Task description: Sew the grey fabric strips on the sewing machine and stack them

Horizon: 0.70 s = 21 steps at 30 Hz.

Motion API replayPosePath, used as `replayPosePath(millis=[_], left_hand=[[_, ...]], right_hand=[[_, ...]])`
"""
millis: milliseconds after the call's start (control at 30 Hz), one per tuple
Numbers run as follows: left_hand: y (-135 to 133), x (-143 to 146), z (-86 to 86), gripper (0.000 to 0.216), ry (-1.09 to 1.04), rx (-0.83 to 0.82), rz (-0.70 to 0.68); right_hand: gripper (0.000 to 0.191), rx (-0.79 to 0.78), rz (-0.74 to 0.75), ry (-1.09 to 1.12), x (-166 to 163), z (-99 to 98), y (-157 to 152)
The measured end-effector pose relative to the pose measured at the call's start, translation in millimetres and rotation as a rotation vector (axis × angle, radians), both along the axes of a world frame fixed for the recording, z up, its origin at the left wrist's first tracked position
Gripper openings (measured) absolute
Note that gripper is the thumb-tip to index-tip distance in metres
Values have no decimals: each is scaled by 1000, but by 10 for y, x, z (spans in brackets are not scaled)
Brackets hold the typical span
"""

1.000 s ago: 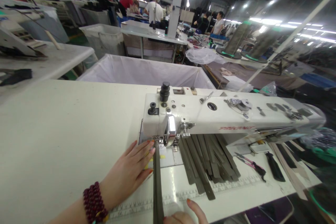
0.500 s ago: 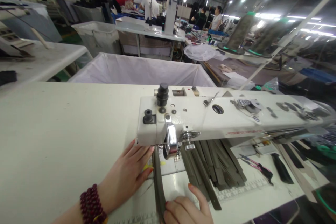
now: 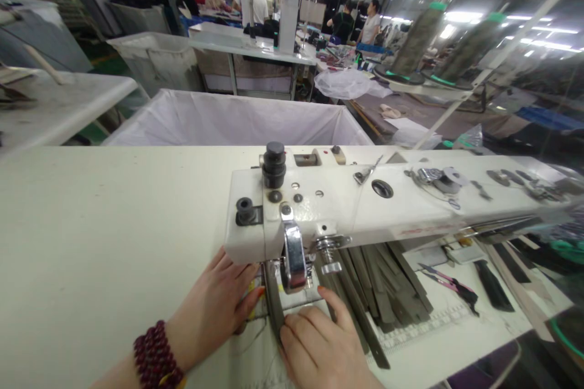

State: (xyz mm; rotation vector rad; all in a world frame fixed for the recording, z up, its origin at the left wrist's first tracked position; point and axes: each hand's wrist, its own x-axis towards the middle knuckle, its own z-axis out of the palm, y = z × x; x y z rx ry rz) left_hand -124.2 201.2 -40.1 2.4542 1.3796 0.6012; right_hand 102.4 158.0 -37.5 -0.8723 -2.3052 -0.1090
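A narrow olive-grey fabric strip (image 3: pixel 272 299) runs lengthwise under the needle end of a white sewing machine (image 3: pixel 351 209). My left hand (image 3: pixel 223 295) lies flat to the left of the strip, fingers stretched forward, with the fingertips partly behind the machine head. A dark red bead bracelet (image 3: pixel 156 355) circles that wrist. Closer to me, my right hand (image 3: pixel 322 340) is closed on the strip's near part with bent fingers, one finger raised toward the presser foot area. Its thumb is hidden. The needle cannot be seen behind the shiny metal lever (image 3: pixel 294 255).
A pile of similar strips (image 3: pixel 383 285) lies right of the needle area. Beyond it are pink-and-black thread snips (image 3: pixel 449 285) and a dark object (image 3: pixel 493 285). A cloth-lined bin (image 3: pixel 237 118) stands behind the table. Thread cones (image 3: pixel 417 42) rise at the right; several people work farther back.
My right hand has moved forward along the strip, closer to the machine head. My left hand remains beside the strip. The whole view has shifted slightly.
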Motion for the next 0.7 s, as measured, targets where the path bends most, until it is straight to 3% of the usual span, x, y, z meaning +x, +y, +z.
replayPosePath(millis=[367,533,700], left_hand=[[-82,-20,-10,33,161,32,-7],[-204,-72,-18,46,180,121,-88],[-189,-116,-11,46,170,106,-114]], right_hand=[[21,-51,-2,-113,-31,-72,-46],[27,-50,4,-136,-61,0,-62],[29,-64,19,-137,-67,45,-63]])
